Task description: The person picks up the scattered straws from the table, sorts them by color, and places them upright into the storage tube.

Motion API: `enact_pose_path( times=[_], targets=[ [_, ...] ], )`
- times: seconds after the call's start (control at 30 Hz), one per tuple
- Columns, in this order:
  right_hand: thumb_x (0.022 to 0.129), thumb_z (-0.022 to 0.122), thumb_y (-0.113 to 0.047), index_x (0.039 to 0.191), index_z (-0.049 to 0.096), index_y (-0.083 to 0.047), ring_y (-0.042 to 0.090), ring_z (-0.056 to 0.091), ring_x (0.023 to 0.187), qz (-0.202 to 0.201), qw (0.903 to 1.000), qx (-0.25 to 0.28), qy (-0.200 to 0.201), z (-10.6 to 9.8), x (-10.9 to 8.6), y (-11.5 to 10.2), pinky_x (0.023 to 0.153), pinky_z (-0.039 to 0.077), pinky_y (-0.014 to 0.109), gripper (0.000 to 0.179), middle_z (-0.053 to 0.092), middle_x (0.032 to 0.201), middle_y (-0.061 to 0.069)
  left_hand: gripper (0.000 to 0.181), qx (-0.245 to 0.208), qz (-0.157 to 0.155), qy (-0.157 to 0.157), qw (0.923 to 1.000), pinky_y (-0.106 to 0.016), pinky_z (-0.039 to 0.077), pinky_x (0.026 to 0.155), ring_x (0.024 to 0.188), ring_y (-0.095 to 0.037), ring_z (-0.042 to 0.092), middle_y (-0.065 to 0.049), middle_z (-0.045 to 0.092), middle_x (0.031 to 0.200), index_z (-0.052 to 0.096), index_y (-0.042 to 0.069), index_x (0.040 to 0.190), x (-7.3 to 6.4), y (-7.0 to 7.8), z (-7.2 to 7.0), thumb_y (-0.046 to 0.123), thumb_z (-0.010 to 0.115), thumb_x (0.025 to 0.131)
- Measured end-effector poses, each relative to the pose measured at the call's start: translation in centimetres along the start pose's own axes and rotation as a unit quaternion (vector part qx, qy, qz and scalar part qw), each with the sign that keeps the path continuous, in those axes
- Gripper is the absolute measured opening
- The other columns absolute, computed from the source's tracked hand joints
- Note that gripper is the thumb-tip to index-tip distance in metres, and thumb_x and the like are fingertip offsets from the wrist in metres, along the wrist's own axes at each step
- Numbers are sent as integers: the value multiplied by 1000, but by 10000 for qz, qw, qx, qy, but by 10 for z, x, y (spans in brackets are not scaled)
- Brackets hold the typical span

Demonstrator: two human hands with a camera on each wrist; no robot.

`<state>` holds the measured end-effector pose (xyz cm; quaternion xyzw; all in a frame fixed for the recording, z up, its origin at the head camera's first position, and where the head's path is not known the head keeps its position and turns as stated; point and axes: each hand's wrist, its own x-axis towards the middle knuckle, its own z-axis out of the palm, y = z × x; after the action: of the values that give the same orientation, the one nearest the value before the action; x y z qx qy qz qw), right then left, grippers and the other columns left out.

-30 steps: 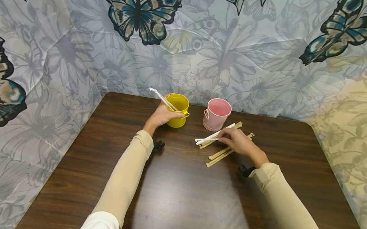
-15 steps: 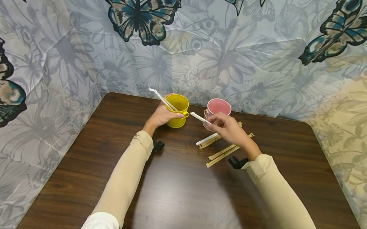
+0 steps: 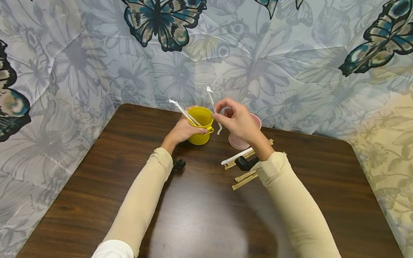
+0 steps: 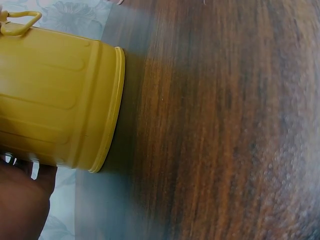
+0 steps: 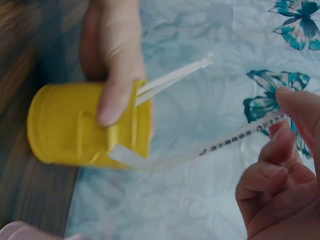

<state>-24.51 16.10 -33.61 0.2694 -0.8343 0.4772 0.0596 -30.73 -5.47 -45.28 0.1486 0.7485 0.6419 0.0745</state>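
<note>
My left hand [image 3: 182, 131] grips the small yellow metal bucket [image 3: 199, 139], its thumb over the near side by the handle. White wrapped straws [image 3: 180, 108] lean out of that bucket to the left. Between thumb and fingertips, my right hand [image 3: 240, 122] pinches another white wrapped straw [image 3: 210, 96], held tilted just right of the bucket's rim. In the right wrist view, dark print runs along this wrapped straw [image 5: 235, 138], and its lower end is bent and overlaps the bucket [image 5: 65, 125]. The bucket's base stands on the table in the left wrist view.
A pink bucket [image 3: 236, 142] stands behind my right hand, partly hidden. On the brown wooden table [image 3: 202, 214], a white wrapped straw [image 3: 235, 157] and several tan wrapped sticks [image 3: 244, 182] lie below my right forearm. A butterfly-patterned cloth [image 3: 174, 65] hangs behind the table.
My right hand has lifted a white wrapped straw off the pile and carried it up and left to the yellow bucket, turning it more upright. My left hand has stayed on the bucket.
</note>
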Motion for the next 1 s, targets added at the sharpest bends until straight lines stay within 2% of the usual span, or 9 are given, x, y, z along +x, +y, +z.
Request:
enact_pose_path(
  times=[0.13,0.27,0.4,0.53,0.6,0.73,0.9,1.0],
  targets=[
    [94,74,-14,104,64,-4,9,39,53,-75,9995,203,233,9,19,-7,50,33,20,17,59,88,7,103,-114,-45,-188,9997,-45,42,117,132,-32,50,-17,46,149,25,4,156,-8,17,-2,6,88,75],
    [93,74,-14,104,65,-4,10,42,54,-197,9988,280,339,21,36,-8,49,33,20,17,63,96,6,93,-190,178,-174,9995,-42,44,113,125,-31,54,-18,51,141,33,5,151,-7,16,-3,3,87,75],
    [95,73,-14,106,66,-4,12,44,56,-234,9995,65,190,34,46,-1,53,37,20,17,65,99,8,78,-335,453,-232,9981,-40,47,107,118,-32,57,-16,58,131,45,6,142,-4,12,-3,0,85,75],
    [96,72,-15,108,65,-3,18,47,64,-127,9997,-194,12,45,50,8,61,40,23,19,67,102,9,66,-506,715,-339,9956,-38,50,101,116,-43,58,-11,64,120,53,5,133,0,8,-2,-3,85,75],
    [96,72,-15,108,66,-5,20,50,69,-68,9996,-290,-16,48,50,11,65,41,24,18,68,103,9,68,-517,711,-341,9955,-34,50,100,119,-48,56,-7,63,119,51,7,133,0,8,-1,-2,85,75],
    [95,73,-13,107,66,-7,23,56,80,-17,9992,-408,-22,52,51,16,71,44,25,16,69,103,9,73,-477,717,-320,9958,-32,47,100,124,-52,52,-6,61,122,47,6,136,-1,7,-1,-1,86,74],
    [94,73,-14,110,66,-6,23,58,87,81,9990,-428,-140,49,47,18,75,46,27,19,69,104,10,73,-490,703,-293,9959,-44,47,107,123,-50,54,-11,61,125,48,3,137,-1,7,-1,-1,86,75],
    [94,74,-17,113,67,-5,25,57,84,141,9985,-503,-181,45,42,18,75,45,28,23,69,105,10,78,-548,619,-279,9962,-49,43,112,127,-49,53,-12,60,130,46,4,141,-2,6,-1,-2,86,75]
  ],
)
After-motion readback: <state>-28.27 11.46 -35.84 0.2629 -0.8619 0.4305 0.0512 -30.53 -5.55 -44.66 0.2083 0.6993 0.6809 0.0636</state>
